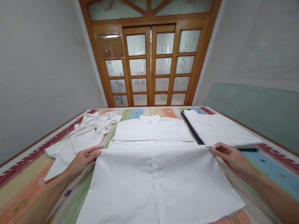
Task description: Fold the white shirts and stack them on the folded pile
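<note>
A white button-front shirt [127,178] is spread in front of me, its collar [150,118] at the far end and its buttoned strip running down the middle. Both sleeves are out of sight. My left hand [85,157] pinches the shirt's left side, thumb on top of the cloth. On the opposite side my right hand [228,155] grips the matching edge between thumb and fingers. Between the two hands the cloth is pulled into a straight raised ridge, with the lower part hanging toward me. Behind that ridge the upper part of the shirt lies flat with a crosswise fold.
Crumpled white garments [88,133] lie on the left. To the right are folded white clothes [218,127] with a dark striped item [193,128] along their edge. A colourful patterned cloth [276,166] covers the table. Wooden glazed doors [150,66] stand beyond.
</note>
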Motion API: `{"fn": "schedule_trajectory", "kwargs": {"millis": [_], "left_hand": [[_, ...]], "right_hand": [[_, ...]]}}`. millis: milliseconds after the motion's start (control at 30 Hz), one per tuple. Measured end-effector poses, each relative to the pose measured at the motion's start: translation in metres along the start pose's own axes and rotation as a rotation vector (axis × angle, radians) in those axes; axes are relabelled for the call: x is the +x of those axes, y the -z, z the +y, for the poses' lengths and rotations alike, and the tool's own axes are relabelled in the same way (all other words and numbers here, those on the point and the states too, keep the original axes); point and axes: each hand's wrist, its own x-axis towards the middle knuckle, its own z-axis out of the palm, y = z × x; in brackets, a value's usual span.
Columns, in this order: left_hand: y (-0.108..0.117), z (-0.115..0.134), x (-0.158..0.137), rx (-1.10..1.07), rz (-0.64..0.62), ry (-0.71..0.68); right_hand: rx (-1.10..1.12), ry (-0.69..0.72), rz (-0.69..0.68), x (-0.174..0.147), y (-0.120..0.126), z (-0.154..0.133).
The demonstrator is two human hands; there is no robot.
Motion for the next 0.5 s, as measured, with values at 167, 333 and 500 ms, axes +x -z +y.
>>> {"fn": "schedule_trajectory", "kwargs": {"millis": [167,333,500], "left_hand": [[-0.006,-0.003,0.006,0.01,0.008,-0.03],[-0.013,-0.006,0.019,0.161,0.093,-0.11],[-0.02,-0.005,0.027,0.226,0.169,-0.209]], "right_hand": [[0.022,-0.014,0.051,0.004,-0.007,0.004],[0.047,-0.057,0.013,0.012,-0.01,0.003],[0.022,0.029,0.018,0.023,-0.01,0.005]]}}
